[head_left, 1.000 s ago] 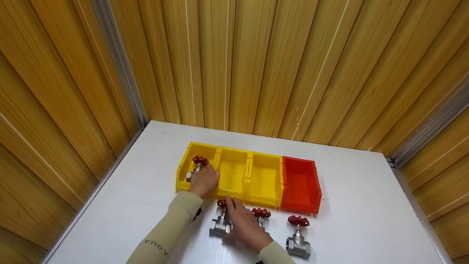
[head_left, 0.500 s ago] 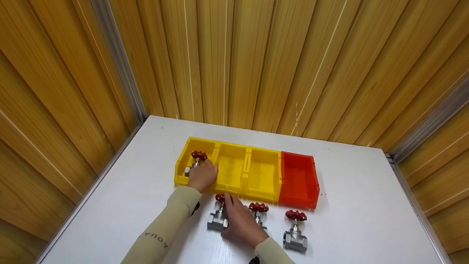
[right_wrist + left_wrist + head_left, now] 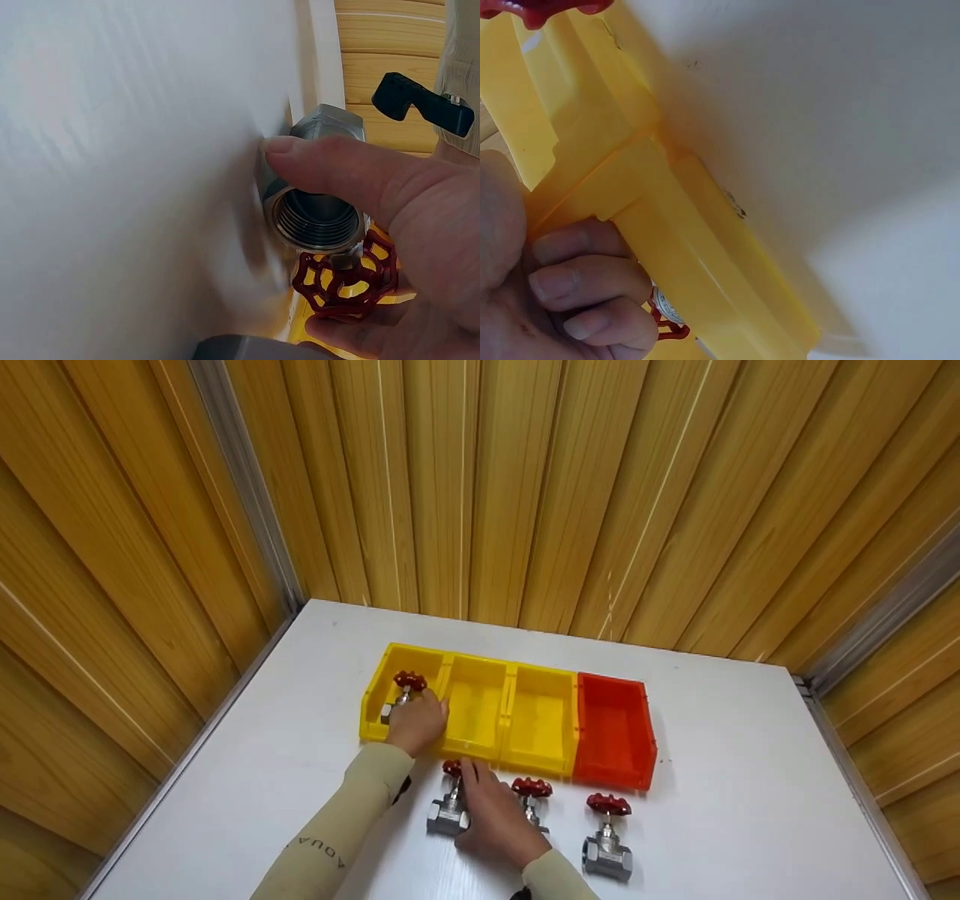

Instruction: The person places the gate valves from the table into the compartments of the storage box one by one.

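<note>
In the leftmost yellow bin point(image 3: 373, 730) stands a gate valve point(image 3: 410, 681) with a red handwheel. My left hand point(image 3: 417, 723) reaches over the bin's front and grips the valve at its right side; the exact contact is hidden. Curled fingers point(image 3: 592, 281) appear in the left wrist view beside the bin wall. On the table, my right hand point(image 3: 499, 817) holds a second gate valve point(image 3: 448, 816). The right wrist view shows the thumb point(image 3: 322, 161) across its steel body, by the threaded opening, with other fingers near the handwheel point(image 3: 345, 285).
Two more yellow bins point(image 3: 474, 660) and a red bin point(image 3: 649, 735) continue the row to the right. Another gate valve point(image 3: 532, 788) is partly behind my right hand, and one more valve point(image 3: 608, 847) stands farther right. Wood-panelled walls point(image 3: 510, 495) border the white table point(image 3: 735, 780).
The head view shifts slightly. Both hands keep their places on the valves, and the bins and other valves stay put.
</note>
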Available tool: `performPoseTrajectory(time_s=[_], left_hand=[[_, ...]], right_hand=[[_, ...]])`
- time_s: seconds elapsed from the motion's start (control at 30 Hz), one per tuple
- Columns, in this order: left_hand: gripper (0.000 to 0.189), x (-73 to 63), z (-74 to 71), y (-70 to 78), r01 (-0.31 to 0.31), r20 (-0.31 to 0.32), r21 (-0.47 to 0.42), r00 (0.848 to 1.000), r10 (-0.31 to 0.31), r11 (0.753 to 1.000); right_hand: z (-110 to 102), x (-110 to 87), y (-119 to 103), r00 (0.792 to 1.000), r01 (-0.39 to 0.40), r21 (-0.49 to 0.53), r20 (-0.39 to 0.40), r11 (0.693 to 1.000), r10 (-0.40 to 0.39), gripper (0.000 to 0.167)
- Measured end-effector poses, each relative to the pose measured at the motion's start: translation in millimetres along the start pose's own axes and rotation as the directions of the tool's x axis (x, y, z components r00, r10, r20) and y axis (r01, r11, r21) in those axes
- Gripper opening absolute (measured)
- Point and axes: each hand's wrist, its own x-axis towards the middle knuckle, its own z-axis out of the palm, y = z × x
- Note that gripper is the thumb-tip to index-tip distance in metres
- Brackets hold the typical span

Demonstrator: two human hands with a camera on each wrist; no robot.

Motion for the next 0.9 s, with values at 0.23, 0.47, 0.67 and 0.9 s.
performPoseTrajectory(time_s=[0.23,0.47,0.67,0.9], left_hand=[[0.045,-1.3,-1.7,-0.8,0.005,0.0,-0.025,1.0,-0.005,1.0],[0.052,0.5,-4.5,1.1,0.011,0.003,-0.029,1.0,-0.011,1.0],[0.054,0.5,-3.8,1.7,0.005,-0.002,-0.011,1.0,-0.005,1.0],[0.05,0.0,-0.4,-1.6,-0.013,-0.015,-0.017,1.0,0.013,1.0]], right_hand=[[-1,1.4,3,1.0,0.015,0.005,0.009,1.0,-0.015,0.12],[-6,2.6,6,1.0,0.024,0.128,0.01,0.991,-0.025,0.122],[-11,2.1,7,1.0,-0.002,0.186,0.026,0.983,-0.003,0.124],[-31,3.2,6,1.0,-0.016,0.207,0.013,0.978,0.014,0.124]])
